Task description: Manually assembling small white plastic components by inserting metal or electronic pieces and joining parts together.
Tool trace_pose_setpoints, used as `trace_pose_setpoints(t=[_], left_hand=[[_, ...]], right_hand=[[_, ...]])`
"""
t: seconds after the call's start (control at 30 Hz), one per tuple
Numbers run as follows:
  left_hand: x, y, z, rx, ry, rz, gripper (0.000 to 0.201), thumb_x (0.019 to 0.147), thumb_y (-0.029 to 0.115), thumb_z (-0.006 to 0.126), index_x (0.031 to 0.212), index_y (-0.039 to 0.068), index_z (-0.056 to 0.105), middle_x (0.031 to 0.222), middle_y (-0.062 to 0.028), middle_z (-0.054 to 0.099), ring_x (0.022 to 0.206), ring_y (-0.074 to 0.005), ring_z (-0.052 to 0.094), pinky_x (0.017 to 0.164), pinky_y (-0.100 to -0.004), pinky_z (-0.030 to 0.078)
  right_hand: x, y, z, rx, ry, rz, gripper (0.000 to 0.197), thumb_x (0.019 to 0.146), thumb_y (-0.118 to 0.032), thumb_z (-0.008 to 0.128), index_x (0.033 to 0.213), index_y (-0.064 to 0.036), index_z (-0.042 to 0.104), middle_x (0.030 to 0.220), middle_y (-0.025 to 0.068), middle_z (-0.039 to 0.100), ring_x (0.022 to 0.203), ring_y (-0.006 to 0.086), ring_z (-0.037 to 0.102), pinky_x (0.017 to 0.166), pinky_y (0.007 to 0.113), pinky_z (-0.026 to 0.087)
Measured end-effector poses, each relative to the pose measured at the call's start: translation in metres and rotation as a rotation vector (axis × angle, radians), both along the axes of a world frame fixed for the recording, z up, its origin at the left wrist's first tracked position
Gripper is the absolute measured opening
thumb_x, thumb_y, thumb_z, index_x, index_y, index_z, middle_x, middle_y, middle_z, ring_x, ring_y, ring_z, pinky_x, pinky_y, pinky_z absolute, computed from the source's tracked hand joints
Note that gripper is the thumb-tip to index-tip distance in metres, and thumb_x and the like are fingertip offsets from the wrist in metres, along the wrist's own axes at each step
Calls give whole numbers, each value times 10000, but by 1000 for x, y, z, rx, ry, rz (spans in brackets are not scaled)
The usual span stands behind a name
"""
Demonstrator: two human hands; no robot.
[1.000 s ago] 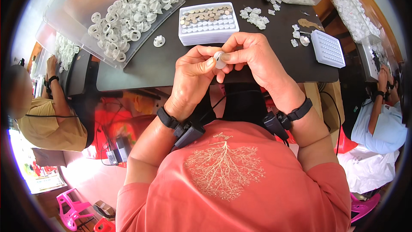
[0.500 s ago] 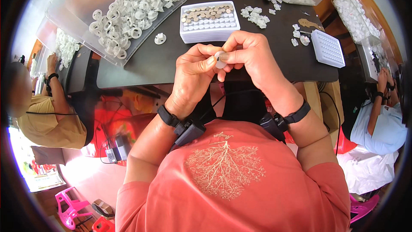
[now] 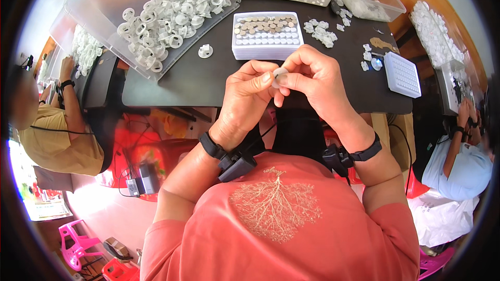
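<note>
A small round whitish plastic piece (image 3: 279,76) is pinched between the fingertips of the left hand (image 3: 249,96) and right hand (image 3: 315,80), above the near edge of the dark table (image 3: 192,80), near the white compartment tray (image 3: 266,34).

Tray (image 3: 266,36) on table (image 3: 187,80), behind hands (image 3: 284,86)

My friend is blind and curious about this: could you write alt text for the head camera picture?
Seen from above, a person's left hand and right hand together pinch a small round white part over a dark table. Behind them sit a white tray of small discs and a clear bin of white plastic pieces.
</note>
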State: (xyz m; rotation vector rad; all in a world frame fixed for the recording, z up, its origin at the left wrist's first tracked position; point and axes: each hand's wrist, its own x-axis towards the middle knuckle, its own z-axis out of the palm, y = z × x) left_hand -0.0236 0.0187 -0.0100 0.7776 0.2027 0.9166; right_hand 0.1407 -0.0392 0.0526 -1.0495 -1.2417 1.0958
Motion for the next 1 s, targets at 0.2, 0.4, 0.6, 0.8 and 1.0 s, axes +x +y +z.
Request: trace_pose_setpoints(t=[0.2, 0.4, 0.6, 0.8, 1.0], left_hand=[[1, 6, -3, -88, -135, -26, 135, 975, 149, 638, 984, 15, 626, 1026, -165, 683, 818, -280, 688, 616, -361, 542], [-1, 7, -1, -129, -138, -56, 150, 996, 175, 611, 986, 26, 615, 1032, -158, 681, 819, -273, 681, 615, -344, 532], [-2, 5, 3, -109, -57, -29, 242, 990, 296, 623, 954, 56, 626, 956, -101, 678, 767, -218, 636, 594, -298, 471], [1, -1, 5, -79, -76, 20, 188, 989, 239, 628, 914, 68, 601, 949, -104, 675, 775, -225, 645, 595, -316, 484], [3, 2, 1, -81, -93, 12, 186, 992, 239, 621, 918, 70, 597, 936, -112, 671, 785, -244, 658, 587, -317, 491]], right_hand=[[-3, 11, 0, 66, -256, -15, 114, 883, -19, 681, 840, 17, 582, 728, 73, 625, 616, 152, 661, 575, 264, 500], [4, 20, 7, -132, 40, 123, 128, 939, -59, 672, 865, 18, 600, 762, 74, 654, 659, 146, 661, 610, 270, 509], [-2, 16, 10, -76, 29, 65, 100, 911, -24, 686, 865, 30, 616, 756, 83, 657, 645, 151, 664, 629, 270, 532], [-8, 12, 4, -16, -85, 18, 132, 882, -2, 704, 817, 26, 592, 677, 77, 637, 566, 146, 648, 553, 264, 521], [-3, 18, -4, 44, -150, -15, 149, 875, 5, 709, 802, 14, 579, 676, 77, 630, 617, 153, 668, 526, 270, 512]])
